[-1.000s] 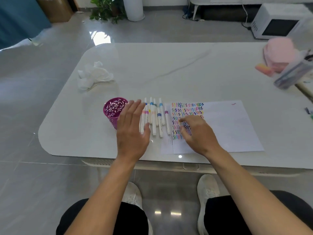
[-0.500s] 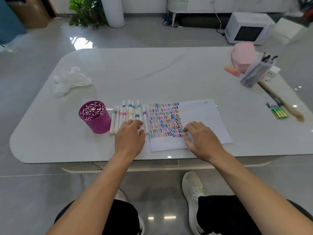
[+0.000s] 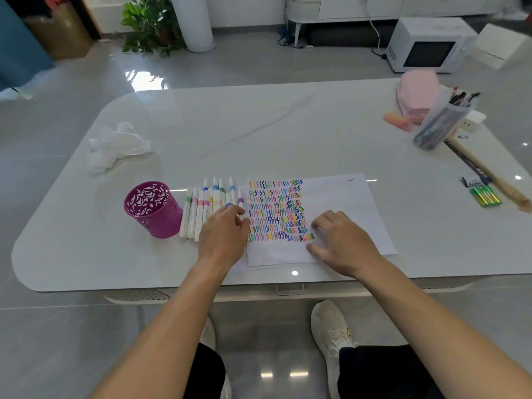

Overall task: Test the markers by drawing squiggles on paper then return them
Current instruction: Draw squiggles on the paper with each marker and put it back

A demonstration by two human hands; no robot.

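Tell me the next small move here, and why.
Probably pinch one of the markers nearest the paper and lift it clear. The left hand sits over that end of the row, the right hand lies flat steadying the sheet, and the purple cup stands beside the row.

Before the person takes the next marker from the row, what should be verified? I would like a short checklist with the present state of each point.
1. Markers lie in a row between purple cup and paper: ok.
2. The purple cup stands upright, mouth open, beside the row: ok.
3. Right hand rests on the near part of the paper: ok.
4. Blank area remains on the paper, right of the squiggles: ok.
5. Left hand has a grip on one marker: cannot tell; its fingers cover the markers there.
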